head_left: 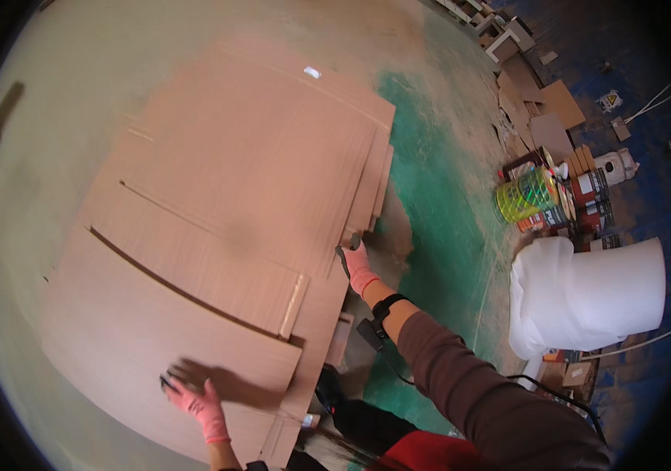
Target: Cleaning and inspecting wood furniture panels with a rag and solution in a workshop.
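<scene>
Flat, straight-edged panels [265, 157] with fine pinkish wood grain lie in a staggered stack. Over the stack's near-left part, the knit-gloved left hand [200, 410] spreads its fingers, gripping nothing; contact is unclear. The right hand [358, 267] curls its fingers at the stack's right edge; whether they grip cannot be told. Well right of the stack stands a smooth, cylindrical white roll [614, 286].

Dusty green floor [449, 212], pretty cluttered
Wood-grain panels [273, 141] stacked on it, plus metal cans [525, 198], board scraps [561, 104] and a fat white packing-wrap roll [614, 290].
</scene>
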`<state>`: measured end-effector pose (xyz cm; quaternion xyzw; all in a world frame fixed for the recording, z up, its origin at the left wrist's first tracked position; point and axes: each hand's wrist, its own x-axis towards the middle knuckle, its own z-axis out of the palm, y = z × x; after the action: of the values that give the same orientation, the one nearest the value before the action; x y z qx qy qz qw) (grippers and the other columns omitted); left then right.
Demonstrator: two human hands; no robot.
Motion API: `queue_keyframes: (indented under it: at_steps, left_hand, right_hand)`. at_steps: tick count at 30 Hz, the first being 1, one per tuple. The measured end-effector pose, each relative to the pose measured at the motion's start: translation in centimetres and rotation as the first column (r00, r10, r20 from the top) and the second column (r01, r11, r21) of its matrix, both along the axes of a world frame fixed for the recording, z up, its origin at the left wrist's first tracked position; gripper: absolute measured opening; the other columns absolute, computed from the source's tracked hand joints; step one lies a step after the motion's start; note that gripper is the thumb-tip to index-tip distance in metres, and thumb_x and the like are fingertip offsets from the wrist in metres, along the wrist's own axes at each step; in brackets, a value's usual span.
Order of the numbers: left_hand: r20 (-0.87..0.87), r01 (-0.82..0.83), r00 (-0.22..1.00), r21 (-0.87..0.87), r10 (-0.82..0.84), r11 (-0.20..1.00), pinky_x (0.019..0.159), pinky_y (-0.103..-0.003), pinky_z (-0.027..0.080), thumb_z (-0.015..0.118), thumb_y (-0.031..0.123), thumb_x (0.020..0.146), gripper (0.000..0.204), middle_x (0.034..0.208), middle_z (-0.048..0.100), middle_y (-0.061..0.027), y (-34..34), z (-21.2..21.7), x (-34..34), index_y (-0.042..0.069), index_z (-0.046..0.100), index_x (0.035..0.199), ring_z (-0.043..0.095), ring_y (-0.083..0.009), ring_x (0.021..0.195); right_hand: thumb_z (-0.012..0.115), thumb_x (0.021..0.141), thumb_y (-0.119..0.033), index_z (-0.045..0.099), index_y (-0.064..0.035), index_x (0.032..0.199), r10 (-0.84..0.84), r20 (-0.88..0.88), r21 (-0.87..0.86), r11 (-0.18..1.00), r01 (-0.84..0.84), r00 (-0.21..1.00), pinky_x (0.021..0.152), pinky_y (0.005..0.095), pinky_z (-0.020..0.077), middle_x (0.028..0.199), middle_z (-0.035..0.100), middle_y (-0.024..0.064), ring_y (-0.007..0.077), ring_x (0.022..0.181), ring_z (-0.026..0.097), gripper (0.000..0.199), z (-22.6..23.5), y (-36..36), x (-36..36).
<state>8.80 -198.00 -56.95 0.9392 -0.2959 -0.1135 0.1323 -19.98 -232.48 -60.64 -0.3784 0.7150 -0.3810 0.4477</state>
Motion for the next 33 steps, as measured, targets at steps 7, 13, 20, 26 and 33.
queue_keyframes:
  at_steps: [7, 13, 20, 26, 33]
  left_hand:
    - [-0.088, 0.537, 0.825, -0.183, -0.558, 0.823, 0.104, -0.054, 0.013, 0.072, 0.033, 0.063, 0.083, 0.136, 0.025, -0.0247, -21.6, 0.3, -4.6, 0.002, 0.033, 0.129, 0.02, -0.0417, 0.127]
    - [-0.035, 0.597, 0.8, -0.055, -0.599, 0.8, 0.105, -0.053, 0.013, 0.059, 0.038, 0.076, 0.067, 0.134, 0.033, -0.0215, -27.4, -3.6, -2.5, 0.006, 0.035, 0.13, 0.027, -0.0387, 0.125]
    - [-0.062, 0.672, 0.74, 0.041, -0.67, 0.739, 0.105, -0.053, 0.013, 0.055, 0.042, 0.079, 0.066, 0.135, 0.032, -0.0205, -27.9, -4.5, -2.8, 0.007, 0.036, 0.131, 0.028, -0.0387, 0.125]
    - [-0.103, 0.637, 0.771, 0.124, -0.628, 0.761, 0.104, -0.055, 0.011, 0.059, 0.046, 0.075, 0.073, 0.136, 0.03, -0.021, -28.0, -3.8, -2.2, 0.006, 0.034, 0.132, 0.024, -0.0387, 0.127]
    - [-0.15, 0.633, 0.774, 0.135, -0.616, 0.762, 0.104, -0.055, 0.008, 0.061, 0.048, 0.073, 0.08, 0.137, 0.027, -0.0218, -28.5, -3.4, -1.7, 0.005, 0.031, 0.133, 0.021, -0.039, 0.129]
  right_hand:
    - [0.068, 0.07, -0.012, 0.052, -0.0005, 0.11, 0.129, 0.139, -0.017, 0.992, -0.128, 0.982, 0.065, 0.0284, 0.0444, 0.085, 0.056, 0.004, 0.0143, 0.075, 0.053, 0.044, -3.9, -5.4, 0.4]
    - [0.067, 0.072, -0.009, 0.042, -0.0048, 0.125, 0.199, 0.134, 0.229, 0.947, -0.226, 0.971, 0.062, 0.027, 0.0429, 0.086, 0.055, 0.0037, 0.0129, 0.073, 0.052, 0.059, -3.1, -5.2, 1.5]
    - [0.068, 0.072, -0.009, 0.026, -0.0061, 0.138, 0.246, -0.017, 0.139, 0.96, -0.241, 0.969, 0.065, 0.0213, 0.0402, 0.094, 0.051, 0.0009, 0.0096, 0.077, 0.046, 0.078, -5.5, -6.1, -0.5]
    - [0.068, 0.072, -0.011, 0.027, -0.0051, 0.136, 0.338, -0.049, 0.185, 0.928, -0.324, 0.94, 0.067, 0.0225, 0.042, 0.101, 0.051, 0.0048, 0.0106, 0.079, 0.048, 0.077, -4.2, -5.6, 0.9]
    - [0.069, 0.069, -0.02, 0.025, -0.0038, 0.136, 0.429, -0.345, 0.271, 0.897, -0.349, 0.835, 0.088, 0.03, 0.04, 0.127, 0.041, 0.0177, 0.0235, 0.111, 0.044, 0.082, -1.9, -5.6, 2.6]
